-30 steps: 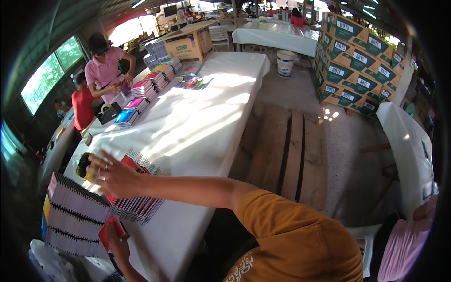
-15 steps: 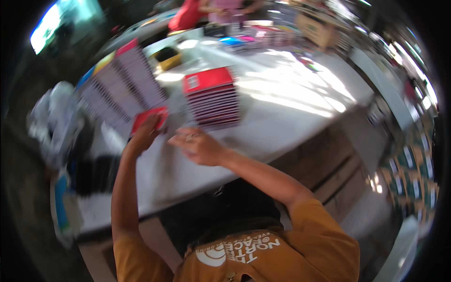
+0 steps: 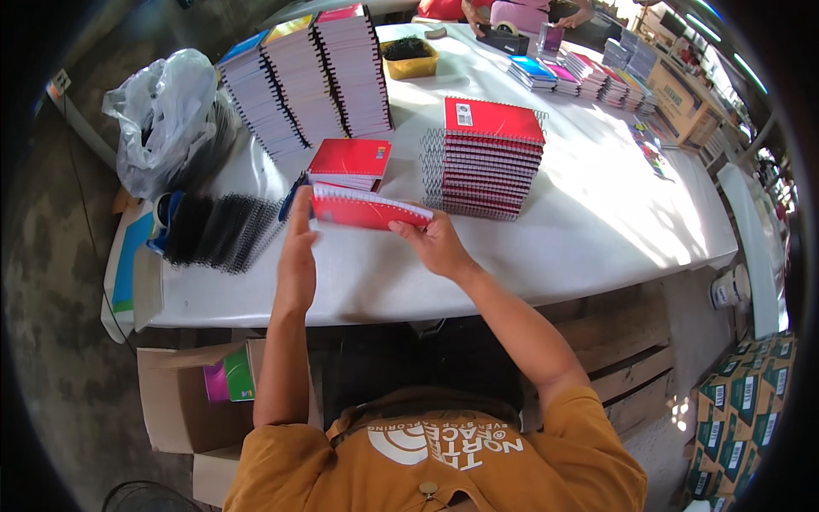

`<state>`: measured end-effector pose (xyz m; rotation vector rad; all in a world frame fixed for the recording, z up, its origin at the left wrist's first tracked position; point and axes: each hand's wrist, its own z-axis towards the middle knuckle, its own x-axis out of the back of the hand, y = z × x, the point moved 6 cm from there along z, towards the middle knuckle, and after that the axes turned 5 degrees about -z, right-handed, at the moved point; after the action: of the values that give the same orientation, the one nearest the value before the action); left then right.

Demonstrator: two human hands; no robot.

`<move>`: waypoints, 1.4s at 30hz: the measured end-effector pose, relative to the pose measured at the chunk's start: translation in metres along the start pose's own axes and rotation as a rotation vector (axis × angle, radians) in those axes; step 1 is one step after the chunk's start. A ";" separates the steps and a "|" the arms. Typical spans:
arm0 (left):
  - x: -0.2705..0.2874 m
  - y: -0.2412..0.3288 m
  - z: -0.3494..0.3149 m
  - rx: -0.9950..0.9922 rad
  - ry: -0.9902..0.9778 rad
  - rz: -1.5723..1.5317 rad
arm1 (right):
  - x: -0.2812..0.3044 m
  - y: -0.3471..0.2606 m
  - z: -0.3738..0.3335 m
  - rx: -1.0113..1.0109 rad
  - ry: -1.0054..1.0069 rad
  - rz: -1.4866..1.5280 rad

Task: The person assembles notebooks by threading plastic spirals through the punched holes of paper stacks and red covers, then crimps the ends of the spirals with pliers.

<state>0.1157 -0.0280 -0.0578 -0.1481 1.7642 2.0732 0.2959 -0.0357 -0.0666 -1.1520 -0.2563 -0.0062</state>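
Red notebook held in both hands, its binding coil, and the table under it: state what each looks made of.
Red notebook: glossy card cover over white paper pages, to judge by its sheen and pale edge. Binding coil: thin wire loops, metal or coated plastic; unclear. Table: white moulded plastic, apparently, smooth with rounded edges.

The red notebook [image 3: 368, 210] between my hands has a glossy card cover and white wire coil. At twelve o'clock the stack [image 3: 488, 162] shows metal spirals — on a smooth white plastic table [image 3: 597, 230].
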 end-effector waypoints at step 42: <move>0.042 -0.009 0.008 0.348 -0.054 0.487 | -0.005 0.045 -0.005 -0.051 -0.233 0.059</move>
<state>0.0825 -0.0093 -0.0786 0.4774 2.2596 1.9960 0.2984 -0.0222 -0.1103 -1.2111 -0.4302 0.1752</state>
